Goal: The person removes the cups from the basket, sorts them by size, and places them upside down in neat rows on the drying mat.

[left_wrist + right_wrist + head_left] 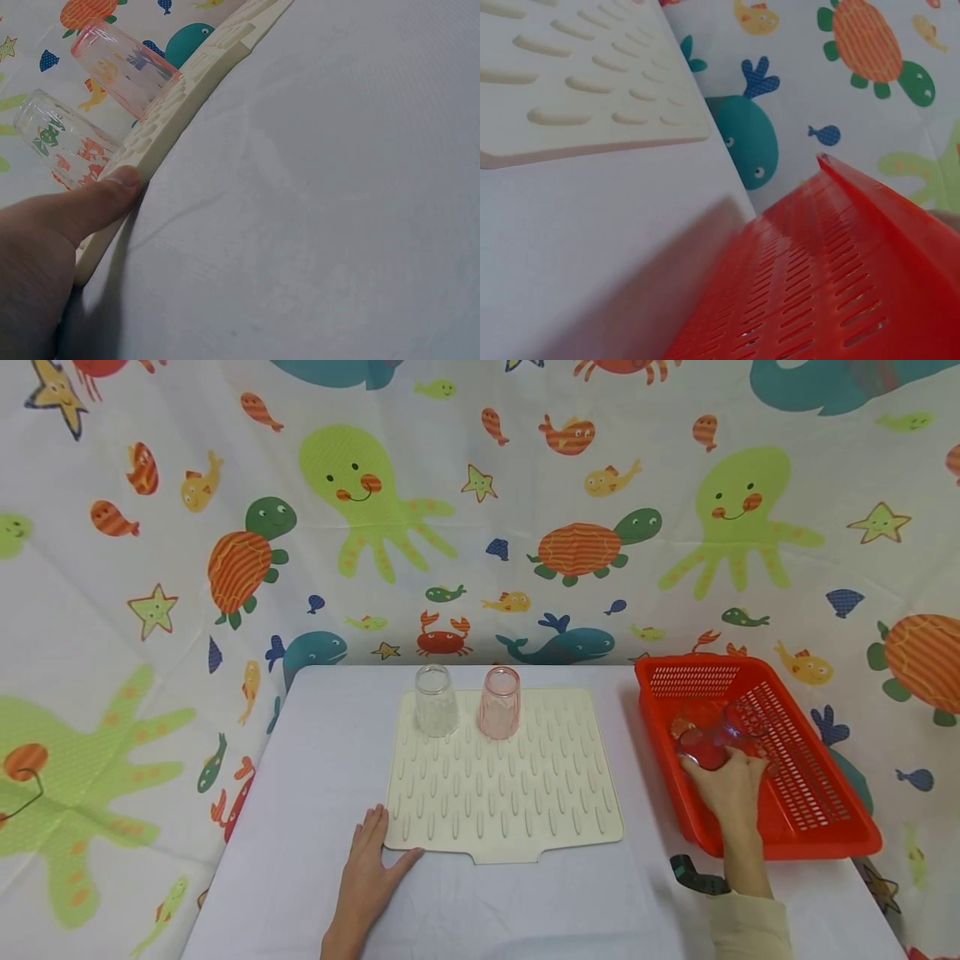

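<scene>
My right hand (pixel 731 785) reaches down into the red plastic basket (pixel 817 837) and grips a drinking glass (pixel 700 749) that lies inside, its colour lost against the red. Beyond the fingers, more clear glassware (pixel 745 718) shows in the basket. My left hand (pixel 367 868) rests at the front left corner of a cream ridged drying mat (pixel 525 810); its thumb touches the mat's front edge, also in the left wrist view. On the back of the mat a clear glass (pixel 436 702) and a pink glass (pixel 500 703) stand upside down, side by side.
The mat and basket lie on a white-covered table (pixel 322 735), with the basket at the right side. A curtain (pixel 480 527) printed with sea animals hangs behind the table. The right wrist view shows mostly the basket's slotted side wall (pixel 802 277).
</scene>
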A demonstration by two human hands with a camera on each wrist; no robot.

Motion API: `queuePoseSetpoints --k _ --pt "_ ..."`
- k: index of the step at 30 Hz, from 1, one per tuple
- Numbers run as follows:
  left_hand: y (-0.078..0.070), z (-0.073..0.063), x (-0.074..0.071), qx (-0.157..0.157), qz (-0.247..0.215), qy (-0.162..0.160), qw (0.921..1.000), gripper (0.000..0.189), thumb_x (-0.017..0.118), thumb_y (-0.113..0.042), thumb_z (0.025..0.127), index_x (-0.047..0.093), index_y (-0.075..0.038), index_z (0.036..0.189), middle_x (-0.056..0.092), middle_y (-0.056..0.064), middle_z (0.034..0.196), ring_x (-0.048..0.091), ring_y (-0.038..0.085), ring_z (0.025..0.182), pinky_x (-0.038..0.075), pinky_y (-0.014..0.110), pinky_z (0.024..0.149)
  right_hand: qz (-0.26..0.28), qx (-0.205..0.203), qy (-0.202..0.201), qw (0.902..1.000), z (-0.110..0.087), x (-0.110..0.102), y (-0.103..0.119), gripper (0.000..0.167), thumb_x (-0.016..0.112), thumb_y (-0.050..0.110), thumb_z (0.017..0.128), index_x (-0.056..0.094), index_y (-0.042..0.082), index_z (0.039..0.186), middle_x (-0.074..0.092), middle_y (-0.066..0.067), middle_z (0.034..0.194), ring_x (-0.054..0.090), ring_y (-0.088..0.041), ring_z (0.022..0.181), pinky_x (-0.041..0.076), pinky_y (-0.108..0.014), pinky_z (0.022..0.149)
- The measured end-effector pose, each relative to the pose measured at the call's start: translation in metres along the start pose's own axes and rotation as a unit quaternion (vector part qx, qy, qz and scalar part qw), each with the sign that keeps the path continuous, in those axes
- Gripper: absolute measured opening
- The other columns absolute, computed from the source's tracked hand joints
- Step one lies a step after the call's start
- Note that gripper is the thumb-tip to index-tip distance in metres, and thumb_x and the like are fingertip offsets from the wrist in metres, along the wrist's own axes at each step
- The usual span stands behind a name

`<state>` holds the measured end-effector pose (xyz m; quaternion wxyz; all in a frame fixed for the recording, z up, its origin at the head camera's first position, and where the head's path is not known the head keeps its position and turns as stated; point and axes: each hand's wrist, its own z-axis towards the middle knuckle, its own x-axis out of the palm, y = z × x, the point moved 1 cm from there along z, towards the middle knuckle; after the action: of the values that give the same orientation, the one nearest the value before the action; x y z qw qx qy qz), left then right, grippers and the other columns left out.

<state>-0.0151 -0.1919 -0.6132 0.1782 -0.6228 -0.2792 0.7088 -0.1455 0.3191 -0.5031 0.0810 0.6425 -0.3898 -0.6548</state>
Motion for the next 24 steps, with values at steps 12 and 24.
queuePoseSetpoints --k 12,24 --pt "-0.001 0.000 -0.001 0.001 0.006 0.001 1.0000 0.100 0.083 -0.046 0.077 0.039 0.008 0.149 0.037 0.024 0.158 0.032 0.041 0.149 0.014 0.040 0.132 0.066 -0.036 -0.084 0.9936 -0.011 -0.007 0.012 0.084 0.071 0.042 0.090 0.030 0.001 0.151 0.030 -0.021 0.152 0.027 -0.034 0.139 0.047 -0.066 0.108" --pt "0.002 0.000 0.002 0.014 0.001 -0.013 0.9998 0.100 0.083 -0.047 0.077 0.040 0.008 0.148 0.039 0.024 0.157 0.034 0.041 0.148 0.011 0.033 0.133 0.081 -0.063 -0.122 0.9872 -0.021 -0.024 0.037 0.079 0.074 0.040 0.089 0.035 0.007 0.150 0.037 -0.013 0.149 0.033 -0.024 0.135 0.053 -0.057 0.107"
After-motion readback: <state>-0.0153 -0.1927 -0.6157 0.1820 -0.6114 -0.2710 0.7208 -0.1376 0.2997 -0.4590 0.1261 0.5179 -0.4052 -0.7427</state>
